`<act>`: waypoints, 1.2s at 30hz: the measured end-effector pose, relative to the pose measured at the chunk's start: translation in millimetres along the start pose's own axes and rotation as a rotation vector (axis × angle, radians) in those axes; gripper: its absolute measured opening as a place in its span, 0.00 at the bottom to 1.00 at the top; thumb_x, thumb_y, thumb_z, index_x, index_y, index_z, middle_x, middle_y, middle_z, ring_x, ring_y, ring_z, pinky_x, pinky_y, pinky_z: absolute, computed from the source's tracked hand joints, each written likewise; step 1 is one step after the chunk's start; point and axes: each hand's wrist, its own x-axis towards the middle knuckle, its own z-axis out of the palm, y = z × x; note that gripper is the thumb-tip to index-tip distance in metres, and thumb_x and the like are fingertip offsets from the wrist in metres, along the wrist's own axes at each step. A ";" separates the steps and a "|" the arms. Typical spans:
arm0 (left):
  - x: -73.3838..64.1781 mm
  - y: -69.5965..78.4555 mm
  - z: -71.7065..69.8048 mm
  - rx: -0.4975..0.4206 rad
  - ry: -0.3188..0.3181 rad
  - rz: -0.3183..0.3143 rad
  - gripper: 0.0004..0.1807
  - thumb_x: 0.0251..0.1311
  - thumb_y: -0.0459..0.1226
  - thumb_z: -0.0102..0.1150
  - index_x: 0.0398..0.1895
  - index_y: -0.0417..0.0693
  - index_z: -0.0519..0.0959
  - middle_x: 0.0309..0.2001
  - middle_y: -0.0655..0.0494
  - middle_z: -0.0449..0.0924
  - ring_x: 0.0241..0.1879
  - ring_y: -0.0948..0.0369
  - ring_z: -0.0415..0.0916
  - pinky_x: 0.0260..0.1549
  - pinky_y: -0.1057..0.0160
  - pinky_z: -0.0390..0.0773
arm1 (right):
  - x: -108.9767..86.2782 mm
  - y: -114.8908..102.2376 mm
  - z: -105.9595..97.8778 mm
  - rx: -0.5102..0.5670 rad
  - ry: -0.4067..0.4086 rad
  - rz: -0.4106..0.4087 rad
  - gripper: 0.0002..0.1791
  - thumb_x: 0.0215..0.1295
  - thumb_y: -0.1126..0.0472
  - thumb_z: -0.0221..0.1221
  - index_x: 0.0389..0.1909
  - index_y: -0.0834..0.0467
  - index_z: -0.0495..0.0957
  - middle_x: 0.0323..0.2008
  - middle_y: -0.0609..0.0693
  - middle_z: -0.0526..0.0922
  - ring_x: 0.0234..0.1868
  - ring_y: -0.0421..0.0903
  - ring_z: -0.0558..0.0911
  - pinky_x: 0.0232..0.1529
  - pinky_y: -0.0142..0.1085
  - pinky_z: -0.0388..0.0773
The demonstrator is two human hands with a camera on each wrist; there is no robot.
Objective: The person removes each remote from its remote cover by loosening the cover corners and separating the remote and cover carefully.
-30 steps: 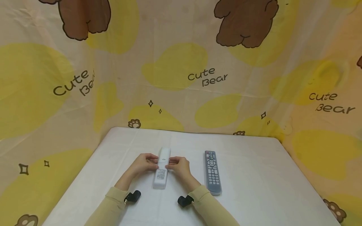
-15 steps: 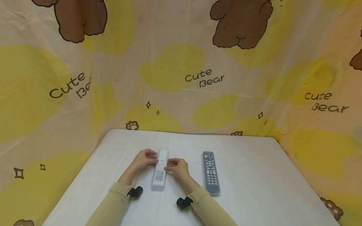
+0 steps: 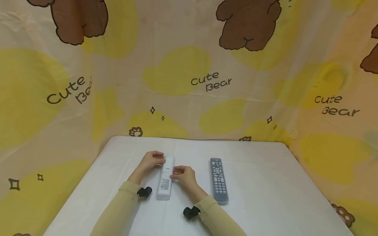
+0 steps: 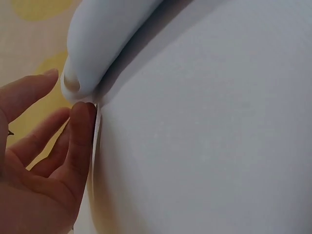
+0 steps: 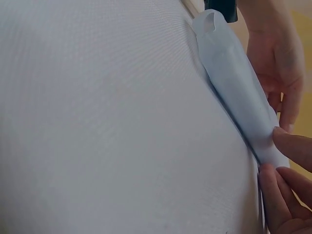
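Observation:
In the head view, a white remote control [image 3: 166, 178] lies back side up on the white table, with small print on its lower half. My left hand [image 3: 150, 161] is at its upper left edge. The left wrist view puts that thumb [image 4: 36, 87] a little apart from the remote's end [image 4: 95, 53], while the fingertips [image 4: 83, 109] lie close under it. My right hand [image 3: 186, 177] pinches the remote's right edge. The right wrist view has that thumb [image 5: 287, 139] on the casing [image 5: 239, 83], the fingers along the side near the table.
A grey remote control [image 3: 219, 182] lies buttons up to the right of my right hand. The table's [image 3: 265, 183] back edge meets a yellow patterned cloth [image 3: 177, 75]. Small black wrist cameras [image 3: 144, 192] sit at both cuffs.
My left hand has slid up along the white remote toward its far end. My right hand stays at its right edge. The grey remote lies as before; the head view has shifted slightly.

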 end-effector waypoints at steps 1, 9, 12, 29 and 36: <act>1.3 0.2 0.4 0.009 -0.001 -0.007 0.24 0.56 0.36 0.64 0.55 0.35 0.74 0.52 0.38 0.78 0.40 0.56 0.81 0.39 0.60 0.82 | -0.1 0.2 0.2 -0.001 0.000 0.000 0.22 0.44 0.65 0.73 0.43 0.63 0.82 0.35 0.55 0.87 0.38 0.46 0.86 0.43 0.35 0.81; 4.5 2.4 5.2 0.062 0.020 -0.060 0.22 0.55 0.37 0.65 0.53 0.38 0.77 0.49 0.42 0.80 0.37 0.58 0.79 0.32 0.63 0.81 | -1.0 -0.1 1.1 0.006 0.001 0.005 0.22 0.43 0.66 0.73 0.44 0.64 0.82 0.35 0.56 0.87 0.38 0.46 0.87 0.42 0.34 0.82; 4.8 3.1 6.2 0.068 0.031 -0.060 0.21 0.55 0.36 0.65 0.52 0.38 0.77 0.50 0.42 0.80 0.38 0.58 0.80 0.35 0.63 0.81 | -1.7 0.2 0.9 -0.003 -0.001 0.000 0.22 0.43 0.66 0.73 0.44 0.64 0.82 0.35 0.56 0.87 0.37 0.46 0.87 0.41 0.33 0.82; -3.8 19.8 0.0 0.061 0.102 0.016 0.21 0.50 0.37 0.69 0.50 0.44 0.80 0.51 0.44 0.80 0.49 0.51 0.78 0.49 0.54 0.78 | -1.3 -4.0 -5.1 0.023 -0.028 -0.004 0.21 0.47 0.65 0.71 0.45 0.63 0.81 0.37 0.56 0.87 0.38 0.46 0.86 0.39 0.33 0.81; -9.8 27.7 -4.3 0.038 0.105 0.071 0.21 0.48 0.37 0.70 0.49 0.45 0.80 0.50 0.45 0.80 0.47 0.52 0.79 0.45 0.58 0.79 | 0.4 -10.0 -6.7 0.072 -0.010 -0.014 0.18 0.50 0.66 0.69 0.44 0.63 0.82 0.39 0.57 0.86 0.38 0.46 0.86 0.36 0.33 0.82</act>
